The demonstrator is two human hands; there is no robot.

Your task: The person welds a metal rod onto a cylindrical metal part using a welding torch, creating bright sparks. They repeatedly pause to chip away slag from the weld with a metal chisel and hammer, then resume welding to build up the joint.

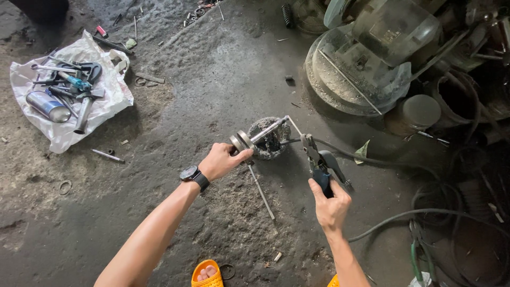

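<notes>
My left hand (222, 160), with a black watch on the wrist, grips the round end of a metal shaft with collars (249, 139). The shaft lies across a small dirty round block (271, 139) on the concrete floor. My right hand (330, 203) holds the blue-grey handles of a pair of pliers (317, 161), whose jaws point up toward the far tip of the shaft and a thin rod there. A long thin metal rod (262, 192) lies on the floor between my arms.
A white plastic bag (106, 101) at the left carries wrenches, a screwdriver and a spray can. Loose bolts and rings lie around it. A large dusty machine base (350, 79) stands at the upper right, with black cables (419, 212) trailing across the floor. An orange sandal (207, 273) shows below.
</notes>
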